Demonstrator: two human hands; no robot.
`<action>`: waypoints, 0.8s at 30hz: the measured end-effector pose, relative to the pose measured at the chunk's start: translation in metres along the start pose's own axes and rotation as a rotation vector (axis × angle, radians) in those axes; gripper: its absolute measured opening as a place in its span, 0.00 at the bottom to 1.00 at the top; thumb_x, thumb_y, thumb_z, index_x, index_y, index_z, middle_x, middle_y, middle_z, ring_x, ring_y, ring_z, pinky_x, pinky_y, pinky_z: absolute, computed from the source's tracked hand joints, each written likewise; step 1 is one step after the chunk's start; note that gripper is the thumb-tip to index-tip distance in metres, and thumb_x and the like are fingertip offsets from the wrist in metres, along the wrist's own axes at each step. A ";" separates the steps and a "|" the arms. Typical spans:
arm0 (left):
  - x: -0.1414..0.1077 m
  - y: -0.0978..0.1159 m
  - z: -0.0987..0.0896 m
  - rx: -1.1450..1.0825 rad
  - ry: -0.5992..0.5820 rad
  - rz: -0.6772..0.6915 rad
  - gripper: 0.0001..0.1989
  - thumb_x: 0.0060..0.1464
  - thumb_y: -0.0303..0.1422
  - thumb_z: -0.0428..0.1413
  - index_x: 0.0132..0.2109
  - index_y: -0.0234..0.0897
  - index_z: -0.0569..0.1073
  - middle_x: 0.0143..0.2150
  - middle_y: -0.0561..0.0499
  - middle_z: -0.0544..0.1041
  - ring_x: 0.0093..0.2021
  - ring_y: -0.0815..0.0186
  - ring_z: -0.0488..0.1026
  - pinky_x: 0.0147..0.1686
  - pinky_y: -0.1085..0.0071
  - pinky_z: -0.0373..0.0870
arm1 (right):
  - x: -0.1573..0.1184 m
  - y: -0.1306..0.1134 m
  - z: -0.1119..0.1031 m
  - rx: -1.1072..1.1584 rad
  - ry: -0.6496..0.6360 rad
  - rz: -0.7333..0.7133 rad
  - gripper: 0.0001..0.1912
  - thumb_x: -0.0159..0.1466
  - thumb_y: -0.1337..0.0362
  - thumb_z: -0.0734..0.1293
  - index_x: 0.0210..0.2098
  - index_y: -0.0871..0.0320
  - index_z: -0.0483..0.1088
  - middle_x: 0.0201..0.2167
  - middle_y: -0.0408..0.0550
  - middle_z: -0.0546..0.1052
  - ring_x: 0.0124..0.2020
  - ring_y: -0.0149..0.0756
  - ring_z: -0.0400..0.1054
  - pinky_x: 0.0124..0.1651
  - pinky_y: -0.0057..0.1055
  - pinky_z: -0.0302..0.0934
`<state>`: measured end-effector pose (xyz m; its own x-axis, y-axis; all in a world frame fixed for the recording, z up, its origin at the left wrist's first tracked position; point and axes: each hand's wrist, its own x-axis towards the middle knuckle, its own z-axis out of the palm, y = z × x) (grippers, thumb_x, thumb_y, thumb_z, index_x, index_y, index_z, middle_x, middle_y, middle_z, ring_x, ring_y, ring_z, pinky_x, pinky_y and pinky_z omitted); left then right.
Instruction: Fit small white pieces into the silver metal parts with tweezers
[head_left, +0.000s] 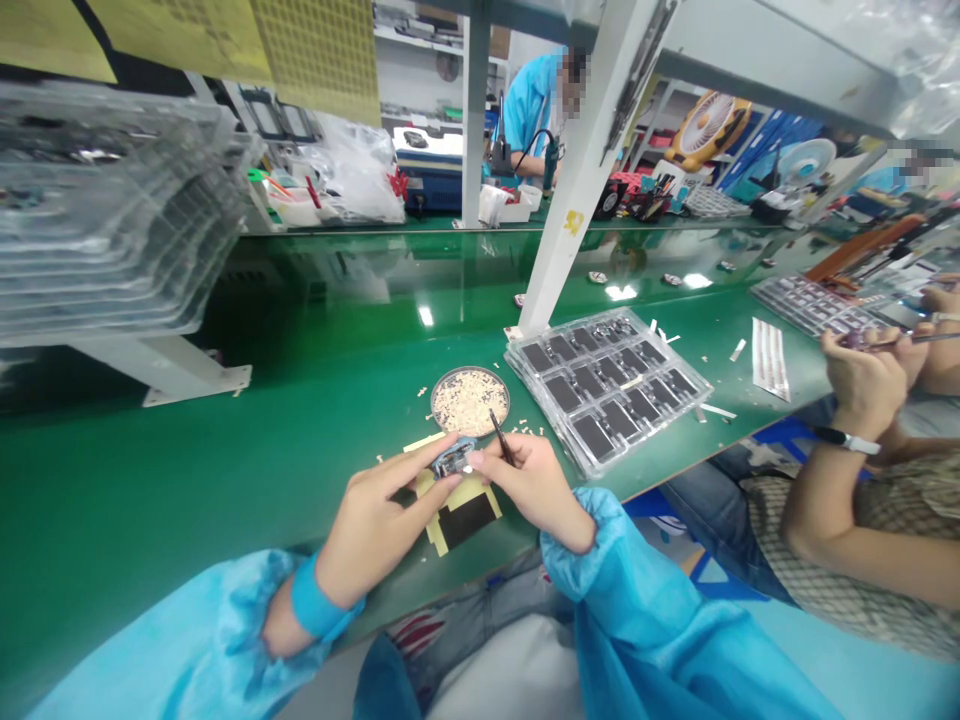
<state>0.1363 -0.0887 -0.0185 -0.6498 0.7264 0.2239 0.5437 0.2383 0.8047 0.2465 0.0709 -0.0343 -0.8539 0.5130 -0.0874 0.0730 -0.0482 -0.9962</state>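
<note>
My left hand (375,515) grips a small electronic assembly (453,458) with a blue edge, fingers on its far side and thumb on the near side. Slim dark tweezers (501,436), as they appear, rest in my right hand (534,488) and point up and away. The right thumb and fingertip touch the assembly's right end, by a small white spot. Below the hands lies a dark pad (469,522) edged with yellow tape. Just beyond them is a round dish (508,408) full of tiny cream-coloured pieces, some of them scattered on the green bench.
Stacked clear trays (536,402) of dark screen-like parts stand right of the dish. A slanted white post (562,220) rises behind them. More clear trays (112,270) are piled on a raised shelf at left. A co-worker's hands (866,385) work at far right. Label strips (771,358) lie nearby.
</note>
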 end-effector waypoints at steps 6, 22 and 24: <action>-0.001 -0.003 0.001 -0.028 -0.006 -0.103 0.21 0.54 0.43 0.63 0.53 0.42 0.81 0.26 0.53 0.78 0.24 0.67 0.69 0.27 0.71 0.71 | -0.001 0.001 0.001 -0.017 0.010 -0.011 0.18 0.56 0.52 0.75 0.23 0.59 0.71 0.21 0.42 0.72 0.24 0.29 0.61 0.29 0.27 0.56; 0.004 0.003 0.008 -0.733 -0.146 -0.377 0.27 0.48 0.40 0.69 0.53 0.33 0.77 0.50 0.39 0.82 0.50 0.51 0.80 0.48 0.60 0.81 | -0.001 0.006 0.013 0.092 0.023 -0.053 0.15 0.56 0.62 0.75 0.40 0.57 0.71 0.35 0.44 0.75 0.35 0.32 0.69 0.38 0.27 0.65; 0.003 0.004 0.009 -0.735 -0.118 -0.332 0.23 0.49 0.39 0.69 0.50 0.35 0.79 0.52 0.40 0.81 0.51 0.51 0.79 0.48 0.61 0.81 | -0.001 0.006 0.016 0.111 -0.003 -0.055 0.15 0.56 0.61 0.75 0.40 0.58 0.71 0.35 0.44 0.75 0.35 0.33 0.70 0.38 0.28 0.65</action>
<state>0.1412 -0.0795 -0.0200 -0.6330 0.7654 -0.1163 -0.1818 -0.0009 0.9833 0.2396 0.0568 -0.0406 -0.8567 0.5147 -0.0324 -0.0313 -0.1145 -0.9929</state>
